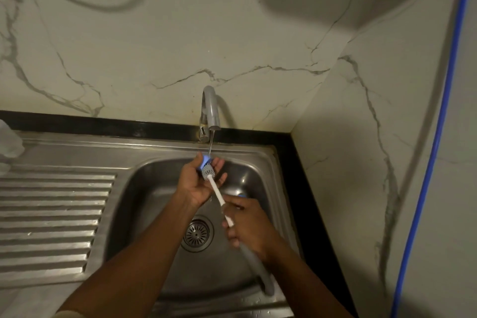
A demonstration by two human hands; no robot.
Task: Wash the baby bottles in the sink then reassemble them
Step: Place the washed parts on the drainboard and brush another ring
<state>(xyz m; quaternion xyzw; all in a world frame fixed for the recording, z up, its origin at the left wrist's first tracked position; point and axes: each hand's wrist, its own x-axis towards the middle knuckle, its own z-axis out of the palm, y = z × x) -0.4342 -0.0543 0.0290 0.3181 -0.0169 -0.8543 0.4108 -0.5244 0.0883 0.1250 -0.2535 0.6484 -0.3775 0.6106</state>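
head view: steel sink (154, 148) in black counter (103, 124), marble wall (154, 46) behind.

Your sink (144, 188) is set into the desk, with the drainboard (51, 214) to its left and the tap (211, 108) behind its back rim, against the wall. Over the basin, your left hand (192, 186) holds a bottle part (204, 161) just under the spout. The brush (216, 191) has its head in that part and slants toward you into your right hand (250, 224), right of the drain (197, 233).
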